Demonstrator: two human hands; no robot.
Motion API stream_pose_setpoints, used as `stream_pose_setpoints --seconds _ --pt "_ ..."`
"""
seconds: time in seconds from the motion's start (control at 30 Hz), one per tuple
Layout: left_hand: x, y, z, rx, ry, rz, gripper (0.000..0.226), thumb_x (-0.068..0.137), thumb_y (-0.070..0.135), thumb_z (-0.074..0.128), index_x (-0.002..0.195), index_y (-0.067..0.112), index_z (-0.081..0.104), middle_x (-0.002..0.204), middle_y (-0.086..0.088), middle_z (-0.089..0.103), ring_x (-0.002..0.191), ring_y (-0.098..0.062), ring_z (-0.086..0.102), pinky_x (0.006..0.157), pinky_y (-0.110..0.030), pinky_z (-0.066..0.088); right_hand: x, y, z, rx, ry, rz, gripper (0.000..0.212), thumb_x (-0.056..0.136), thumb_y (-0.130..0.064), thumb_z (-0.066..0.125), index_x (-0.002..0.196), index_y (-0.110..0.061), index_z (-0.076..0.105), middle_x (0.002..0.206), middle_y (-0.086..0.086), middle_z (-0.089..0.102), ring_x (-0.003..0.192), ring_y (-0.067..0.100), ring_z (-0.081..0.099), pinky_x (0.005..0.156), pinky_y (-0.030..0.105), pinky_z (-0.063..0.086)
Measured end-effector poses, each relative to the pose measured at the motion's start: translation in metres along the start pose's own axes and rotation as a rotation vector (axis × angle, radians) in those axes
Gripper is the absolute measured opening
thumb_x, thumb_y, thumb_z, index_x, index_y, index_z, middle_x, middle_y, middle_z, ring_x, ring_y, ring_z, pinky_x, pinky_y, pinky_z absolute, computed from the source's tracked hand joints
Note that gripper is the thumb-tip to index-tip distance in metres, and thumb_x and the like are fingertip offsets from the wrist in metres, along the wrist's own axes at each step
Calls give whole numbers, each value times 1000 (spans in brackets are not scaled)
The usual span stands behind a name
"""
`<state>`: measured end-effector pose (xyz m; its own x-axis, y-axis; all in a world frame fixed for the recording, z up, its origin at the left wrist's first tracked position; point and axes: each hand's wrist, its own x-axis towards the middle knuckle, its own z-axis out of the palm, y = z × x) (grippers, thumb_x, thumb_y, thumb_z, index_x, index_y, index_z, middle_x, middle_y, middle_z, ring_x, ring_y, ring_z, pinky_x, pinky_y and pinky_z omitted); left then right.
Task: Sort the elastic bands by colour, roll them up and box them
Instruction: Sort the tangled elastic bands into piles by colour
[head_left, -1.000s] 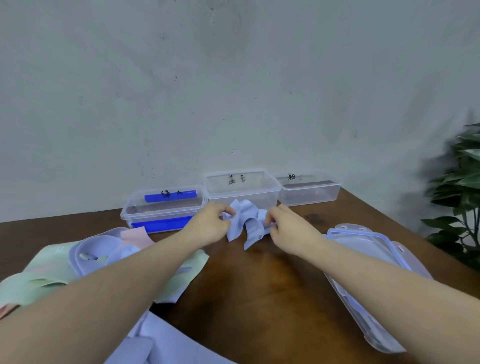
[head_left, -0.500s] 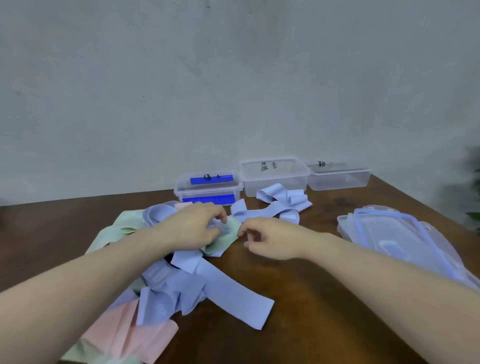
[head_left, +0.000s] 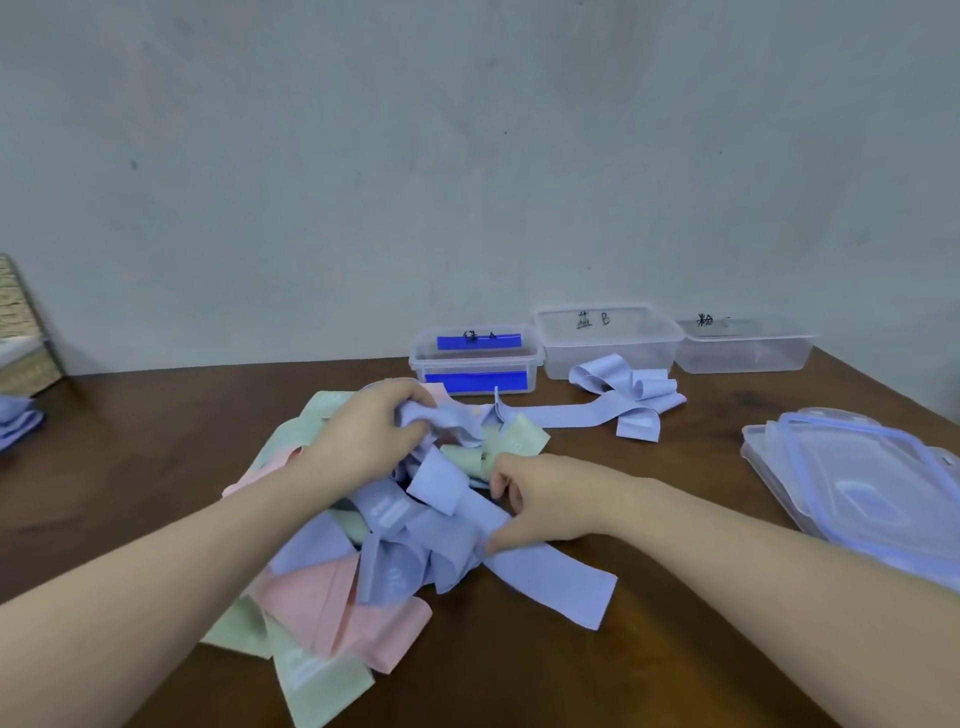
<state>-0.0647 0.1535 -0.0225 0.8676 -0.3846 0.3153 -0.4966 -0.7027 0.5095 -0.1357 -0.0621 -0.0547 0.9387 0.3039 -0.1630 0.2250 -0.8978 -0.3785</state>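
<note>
Three colours of band are tangled in one pile (head_left: 363, 540) at the centre of the frame: blue, pink and green. The left hand (head_left: 363, 441) is curled round a bunched blue band (head_left: 441, 421) at the top of the pile, and the right hand (head_left: 540, 499) is closed on the edge of another blue strip (head_left: 545, 571) lower right of the pile; whether that strip is truly pinched or only pressed cannot be told. Loose blue bands (head_left: 628, 400) are laid apart on the table (head_left: 156, 441), right of centre, just in front of the middle box (head_left: 608, 343).

The step in hand is judged to be the freeing of one blue band from the heap. It is best done if only a single strip is held and drawn out along its length, while the rest is pinned down by the other hand, so that pink and green strips are not dragged along. Loops should be traced before any pull is made, since stretchy material snaps back and tightens knots. Once free, the band should be laid flat with the other blue ones.

Three clear boxes stand in a row at upper right of centre, the left box (head_left: 475, 358) with blue strips on it, the right box (head_left: 743, 348) beside the middle one. Lids (head_left: 872, 478) are stacked at the right edge.
</note>
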Motion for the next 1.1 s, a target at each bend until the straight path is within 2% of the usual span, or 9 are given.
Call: stream_pose_setpoints --seconds 0.13,0.27,0.4,0.47,0.6,0.7,0.87,0.97,1.1 --pt "-10 14 -6 -173 37 40 17 92 11 57 93 27 63 97 11 62 82 -1 55 64 -9 42 0 8 0 28 -18 4 23 85 -32 70 80 -16 54 73 -3 50 65 13 44 59 28 36" --pt "-8 32 -6 -304 31 53 16 94 7 56 94 21 63 96 3 62 78 -8 60 61 -18 54 -11 25 -16 388 183 115 25 81 -21 63 71 -23 41 66 -2 41 59 13 42 55 28 34" --pt "11 58 -4 -387 68 24 19 94 3 53 94 19 63 96 0 65 66 -5 65 55 -19 56 -27 51 -43 587 405 279 17 89 -10 46 88 -25 53 70 -1 44 58 15 37 51 26 28" --pt "24 72 0 -433 32 18 22 93 0 51 96 18 63 101 -2 65 68 -5 67 59 -19 56 -36 66 -55 681 445 325 42 90 -7 37 103 -34 67 90 6 61 71 22 48 54 28 35" --pt "44 87 8 -501 4 16 22 93 1 53 97 20 63 104 -4 66 74 -14 71 76 -36 62 -42 81 -66 803 486 378 32 87 -4 35 90 -10 66 83 17 60 66 28 51 59 34 45" --pt "69 112 25 -579 -10 25 24 92 -2 51 95 19 63 96 -3 65 66 -8 68 77 -34 61 -39 108 -79 926 640 437 22 97 -10 34 95 -11 55 93 14 62 81 30 60 70 38 58" --pt "121 147 55 -801 -21 40 19 92 -4 52 101 9 63 101 -7 62 77 -18 66 67 -19 56 -17 153 -100 938 784 508 10 92 -21 41 87 -16 48 89 9 48 83 27 47 75 42 46" --pt "151 154 80 -897 -36 25 22 91 -5 52 98 13 62 109 -9 61 83 -17 68 74 -24 59 -2 168 -108 933 892 475 5 92 -19 50 91 -17 46 87 5 50 81 22 50 76 42 55" --pt "171 135 132 -747 -138 -64 21 91 4 60 101 22 61 101 0 62 81 -19 70 85 -37 60 23 185 -104 835 950 433 11 92 -18 60 97 -16 51 92 3 56 81 18 52 72 32 44"
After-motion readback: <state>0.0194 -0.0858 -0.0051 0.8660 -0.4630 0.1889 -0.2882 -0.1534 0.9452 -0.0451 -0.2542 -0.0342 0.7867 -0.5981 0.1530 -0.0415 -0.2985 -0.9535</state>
